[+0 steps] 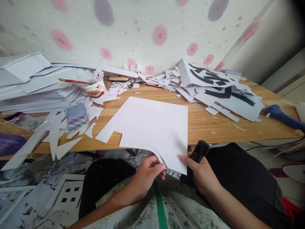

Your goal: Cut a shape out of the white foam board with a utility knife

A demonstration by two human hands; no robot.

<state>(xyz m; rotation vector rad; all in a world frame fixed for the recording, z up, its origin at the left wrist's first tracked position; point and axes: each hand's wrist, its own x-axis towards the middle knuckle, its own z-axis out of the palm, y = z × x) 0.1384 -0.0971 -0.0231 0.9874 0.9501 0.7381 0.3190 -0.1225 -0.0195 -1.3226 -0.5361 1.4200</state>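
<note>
A white sheet of foam board (152, 124) lies on the table and juts over its front edge, with a stepped notch at the left and a curved cut along the near side. My left hand (151, 170) is closed, pinching a thin curved strip (156, 152) that is partly split from the board along that cut. At the board's right near corner is my right hand (202, 171), its thumb resting on the sheet. Its fingers wrap round a black-handled tool (201, 151), whose working end is hidden, so its kind cannot be told.
White board sheets (28, 82) are stacked at the left behind loose offcuts (68, 148). A paper cup (95, 87) holds white strips beside a red brush (75, 81). Black-lettered sheets (209, 76) lie over scraps at the right, near a blue-handled tool (283, 116).
</note>
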